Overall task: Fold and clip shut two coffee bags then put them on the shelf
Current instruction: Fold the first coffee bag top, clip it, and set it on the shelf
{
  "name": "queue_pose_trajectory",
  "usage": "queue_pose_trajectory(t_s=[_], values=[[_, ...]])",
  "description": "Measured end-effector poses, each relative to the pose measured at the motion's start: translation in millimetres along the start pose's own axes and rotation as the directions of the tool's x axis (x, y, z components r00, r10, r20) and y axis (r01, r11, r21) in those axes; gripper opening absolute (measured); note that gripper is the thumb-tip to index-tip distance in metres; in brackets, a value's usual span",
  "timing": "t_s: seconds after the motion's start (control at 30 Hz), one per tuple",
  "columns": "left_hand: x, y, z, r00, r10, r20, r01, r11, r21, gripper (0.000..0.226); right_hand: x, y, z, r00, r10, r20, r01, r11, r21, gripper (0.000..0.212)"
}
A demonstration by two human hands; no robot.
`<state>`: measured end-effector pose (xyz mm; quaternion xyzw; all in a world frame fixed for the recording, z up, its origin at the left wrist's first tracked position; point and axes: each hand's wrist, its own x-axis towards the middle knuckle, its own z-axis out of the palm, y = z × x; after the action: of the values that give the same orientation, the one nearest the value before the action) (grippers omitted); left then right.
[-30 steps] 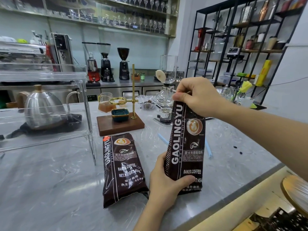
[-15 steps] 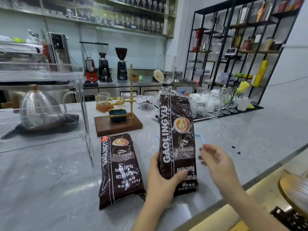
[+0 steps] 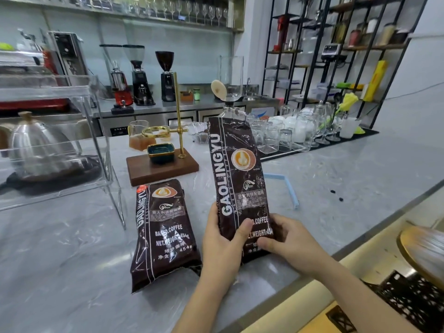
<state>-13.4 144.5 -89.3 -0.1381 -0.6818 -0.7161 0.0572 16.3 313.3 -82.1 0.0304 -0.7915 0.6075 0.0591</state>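
A tall dark brown coffee bag (image 3: 237,169) stands upright on the marble counter, its top unfolded. My left hand (image 3: 222,243) grips its lower left side, thumb across the front. My right hand (image 3: 286,239) holds its lower right corner. A second, shorter coffee bag (image 3: 163,231) lies flat on the counter to the left. Two light blue bag clips (image 3: 288,186) lie on the counter behind and to the right of the upright bag. A clear acrylic shelf (image 3: 105,150) stands at the left of the counter.
A wooden drip stand (image 3: 163,164) with a brass pole sits behind the bags. A metal kettle (image 3: 36,145) rests under the acrylic shelf. Glasses (image 3: 288,133) crowd a black mat at the back right. Two coffee beans (image 3: 336,195) lie loose. The counter edge (image 3: 360,239) runs diagonally at right.
My right hand left the top of the upright bag, came down past the clips and now holds the bag's lower right corner. The bag's top stands taller, unfolded.
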Motion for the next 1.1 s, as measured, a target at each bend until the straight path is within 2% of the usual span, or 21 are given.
queue_pose_trajectory(t_s=[0.13, 0.3, 0.37, 0.43, 0.53, 0.63, 0.73, 0.9, 1.0, 1.1], values=[[3.7, -1.7, 0.5, 1.0, 0.008, 0.003, -0.008, 1.0, 0.009, 0.05, 8.0, 4.2, 2.0, 0.996, 0.025, -0.091, -0.019, 0.998, 0.065, 0.036], [10.5, -2.9, 2.6, 0.999, 0.031, 0.025, -0.032, 0.997, 0.066, 0.056, 10.9, 6.5, 8.0, 0.99, -0.009, -0.139, 0.034, 0.983, 0.179, 0.026], [10.8, -4.1, 3.3, 0.999, 0.03, 0.034, -0.033, 0.995, 0.09, 0.064, 9.4, 5.4, 10.4, 0.991, -0.005, -0.133, 0.04, 0.965, 0.258, 0.029], [9.0, -3.5, 3.9, 0.999, 0.025, 0.028, -0.028, 0.992, 0.121, 0.072, 7.0, 5.4, 12.5, 0.988, -0.017, -0.156, 0.053, 0.971, 0.234, 0.03], [3.4, -1.8, 5.8, 1.0, 0.017, 0.01, -0.018, 0.988, 0.156, 0.085, 3.9, 5.8, 14.2, 0.978, -0.055, -0.202, 0.088, 0.983, 0.159, 0.019], [-2.2, 1.8, 6.0, 1.0, 0.022, 0.013, -0.024, 0.984, 0.178, 0.087, 1.7, 6.0, 14.0, 0.974, -0.076, -0.212, 0.108, 0.984, 0.142, 0.019], [-4.7, 2.9, 4.6, 1.0, 0.024, 0.019, -0.027, 0.984, 0.173, 0.084, -0.9, 3.6, 12.4, 0.976, -0.092, -0.197, 0.118, 0.985, 0.127, 0.022], [-8.4, 4.6, 2.7, 0.994, 0.106, -0.04, -0.09, 0.955, 0.284, 0.077, -4.5, 3.9, 13.0, 0.972, -0.111, -0.209, 0.139, 0.982, 0.125, 0.021], [-9.8, 3.6, 1.9, 0.983, 0.149, -0.107, -0.116, 0.955, 0.272, 0.06, -5.9, 3.2, 14.5, 0.969, -0.108, -0.223, 0.139, 0.982, 0.129, 0.02], [-12.3, 3.3, 1.3, 0.978, 0.136, -0.155, -0.103, 0.973, 0.204, 0.038, -7.0, 1.4, 14.3, 0.966, -0.104, -0.237, 0.14, 0.981, 0.138, 0.021]])
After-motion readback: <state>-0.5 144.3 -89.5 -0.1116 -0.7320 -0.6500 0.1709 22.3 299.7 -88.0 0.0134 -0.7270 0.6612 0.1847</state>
